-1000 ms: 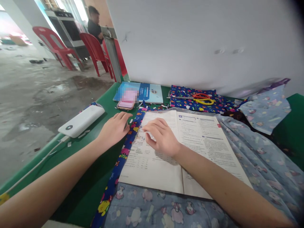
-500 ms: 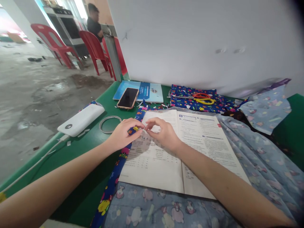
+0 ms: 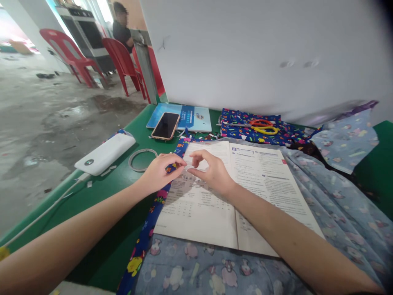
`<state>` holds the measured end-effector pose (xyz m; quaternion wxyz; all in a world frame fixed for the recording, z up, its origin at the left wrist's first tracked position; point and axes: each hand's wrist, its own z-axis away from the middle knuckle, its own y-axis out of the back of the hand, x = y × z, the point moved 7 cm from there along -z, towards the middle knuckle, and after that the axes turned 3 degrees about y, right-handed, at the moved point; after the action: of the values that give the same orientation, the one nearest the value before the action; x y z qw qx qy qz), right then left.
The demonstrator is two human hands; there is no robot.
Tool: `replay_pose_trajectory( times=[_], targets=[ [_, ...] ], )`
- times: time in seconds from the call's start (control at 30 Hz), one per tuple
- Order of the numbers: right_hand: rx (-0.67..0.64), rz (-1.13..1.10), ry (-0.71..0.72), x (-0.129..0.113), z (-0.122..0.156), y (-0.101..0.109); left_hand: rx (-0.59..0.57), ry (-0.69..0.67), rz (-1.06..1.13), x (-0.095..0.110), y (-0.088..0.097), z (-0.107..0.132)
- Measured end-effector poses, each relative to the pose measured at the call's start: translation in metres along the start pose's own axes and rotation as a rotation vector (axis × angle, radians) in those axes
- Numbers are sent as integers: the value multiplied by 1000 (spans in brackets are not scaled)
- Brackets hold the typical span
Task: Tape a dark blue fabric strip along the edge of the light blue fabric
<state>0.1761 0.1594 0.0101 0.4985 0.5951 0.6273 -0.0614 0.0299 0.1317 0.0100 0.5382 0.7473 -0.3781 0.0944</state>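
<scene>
Over the left page of an open printed book (image 3: 208,221), my two hands face each other, fingertips close together. My left hand (image 3: 162,170) is pinched, thumb tip and fingertips together; whatever tiny thing may be between them is too small to name. On my right hand (image 3: 211,172) the thumb and forefinger are curved and apart, with nothing visible between them. The book lies on grey-blue cloth (image 3: 175,266) with animal prints and a dark blue patterned border (image 3: 159,196). A grey ring-shaped roll (image 3: 132,166) rests just left of my left hand.
A white power bank (image 3: 106,153) with a cable lies left on the green table (image 3: 101,229). Farther back are a phone (image 3: 166,125) on a blue booklet (image 3: 201,121), and scissors (image 3: 265,129) on folded blue cloth. Red chairs (image 3: 119,61) and a seated person (image 3: 121,30) are beyond.
My right thumb and forefinger have parted and drawn slightly away from my left fingertips, where a small pale bit showed before. My left hand has barely moved.
</scene>
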Motion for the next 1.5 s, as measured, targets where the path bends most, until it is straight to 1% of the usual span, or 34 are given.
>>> replay_pose_trajectory(
  times=[0.23,0.4,0.53,0.83,0.93,1.03,1.07,1.1,1.13,1.23,1.27,1.3,1.4,1.5],
  targets=[
    [-22,-14,-4,0,1,-3,-29,-11,45,2,-2,1],
    [-21,32,13,-2,1,-3,-33,-68,72,8,-2,3],
    [-47,48,5,-1,1,-5,-68,-103,81,12,-3,4],
    [-95,157,1,-2,1,-6,-86,-143,100,16,-1,5],
    [-125,173,50,-2,0,-10,-70,-97,88,11,1,6],
    [-123,177,103,-2,0,-12,8,-6,100,1,8,5],
    [-122,178,118,-3,1,-12,17,14,109,-2,10,5],
    [-125,179,136,-4,1,-13,-3,21,123,-2,10,5],
    [-133,179,155,-6,1,-13,-51,13,141,-1,7,4],
    [-167,167,172,-10,2,-15,-263,-55,216,8,-6,4],
    [-178,160,165,-11,2,-15,-308,-72,237,10,-8,4],
    [-188,155,154,-11,1,-15,-334,-77,250,12,-10,4],
    [-212,160,134,-11,1,-16,-357,-52,264,10,-13,4],
    [-235,193,164,-13,2,-19,-405,-62,291,7,-16,5]
  ],
)
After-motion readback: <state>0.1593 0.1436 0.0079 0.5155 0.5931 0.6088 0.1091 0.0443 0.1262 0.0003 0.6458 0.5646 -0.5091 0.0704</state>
